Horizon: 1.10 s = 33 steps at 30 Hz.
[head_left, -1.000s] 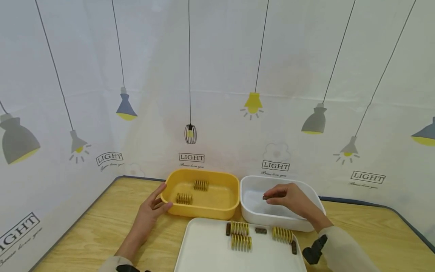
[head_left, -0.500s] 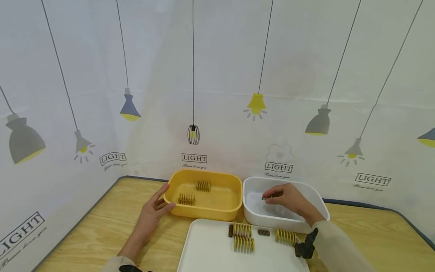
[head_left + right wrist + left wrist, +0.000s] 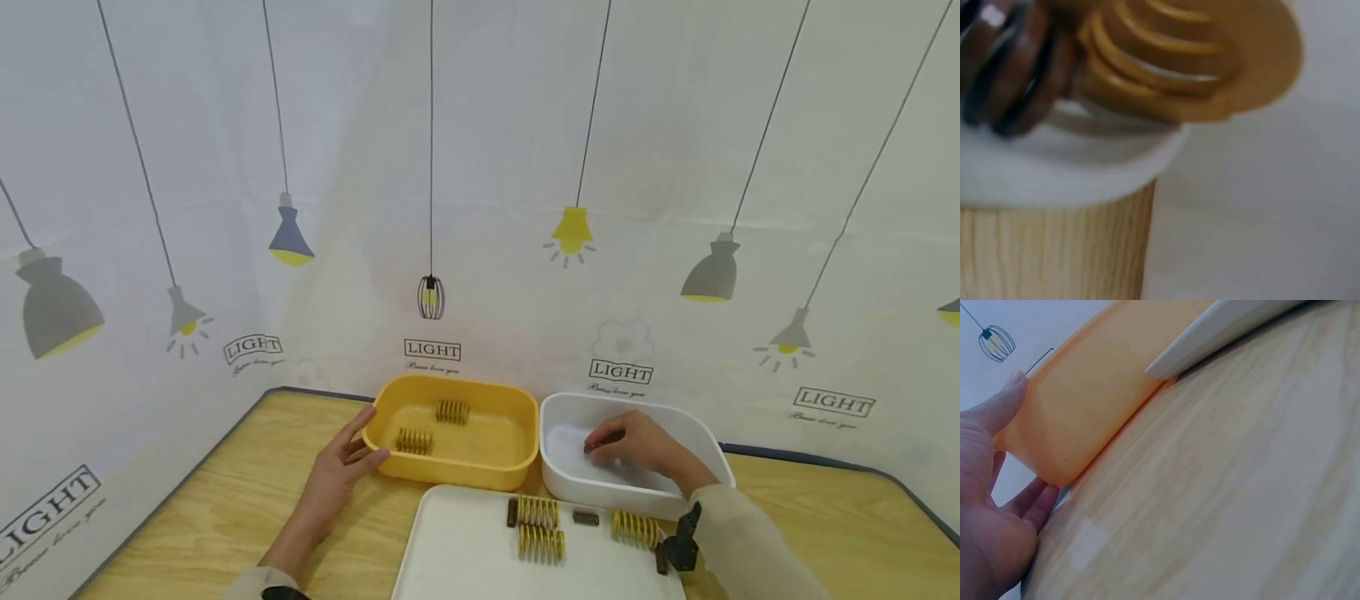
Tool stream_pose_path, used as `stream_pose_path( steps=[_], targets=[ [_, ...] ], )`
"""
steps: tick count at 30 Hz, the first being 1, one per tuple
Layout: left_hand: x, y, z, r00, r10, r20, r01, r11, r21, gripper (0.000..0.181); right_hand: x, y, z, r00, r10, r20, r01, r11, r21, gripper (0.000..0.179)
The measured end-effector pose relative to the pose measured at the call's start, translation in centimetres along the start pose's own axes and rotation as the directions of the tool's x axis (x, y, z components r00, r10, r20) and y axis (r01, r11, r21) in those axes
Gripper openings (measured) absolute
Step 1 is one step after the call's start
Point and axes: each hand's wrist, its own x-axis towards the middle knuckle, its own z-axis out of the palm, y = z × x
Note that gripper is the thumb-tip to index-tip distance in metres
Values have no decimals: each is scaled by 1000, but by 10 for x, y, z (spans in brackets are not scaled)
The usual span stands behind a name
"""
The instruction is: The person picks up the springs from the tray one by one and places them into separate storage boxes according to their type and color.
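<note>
In the head view my right hand [image 3: 637, 442] is down inside the white box [image 3: 558, 479], pinching a small dark coil spring [image 3: 588, 447] between thumb and fingertips. My left hand [image 3: 337, 471] holds the left end of the yellow box [image 3: 457, 475], thumb at the front corner and fingers round the side. The left wrist view shows the thumb at the rim and fingertips low on the wall. Two gold springs [image 3: 452, 412] lie in the yellow box. On the white tray [image 3: 465, 550] are gold springs [image 3: 542, 543] and small dark springs [image 3: 586, 518].
Both boxes stand side by side on the wooden table [image 3: 195, 517], behind the tray. Close behind them hangs a white curtain [image 3: 502, 292] printed with lamps. The right wrist view is blurred, with a gold spring [image 3: 1166, 50] near the tray edge.
My right hand has lowered into the white box with the dark spring. My left hand keeps its place on the yellow box, and the head view has shifted slightly.
</note>
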Motion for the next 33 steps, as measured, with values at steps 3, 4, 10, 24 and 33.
stream_pose_path(
  steps=[3, 4, 10, 24, 33],
  targets=[
    [0, 0, 1, 1000, -6, -11, 6, 1000, 5, 64, 3, 1, 0, 1000, 0, 12, 0, 1000, -19, 20],
    [1, -1, 0, 1000, -6, -12, 6, 1000, 5, 64, 4, 1, 0, 1000, -4, 15, 5, 1000, -24, 20],
    [1, -2, 0, 1000, -8, -6, 8, 1000, -2, 64, 7, 5, 1, 999, -40, 25, 41, 999, -33, 20],
    [-1, 0, 1, 1000, -6, 16, 6, 1000, -24, 64, -11, -5, -24, 993, -98, -69, 98, 995, 7, 29],
    [1, 1, 1, 1000, -1, 12, 1, 1000, -21, 65, -36, -22, -42, 977, -168, -132, 179, 981, 75, 29]
  ],
)
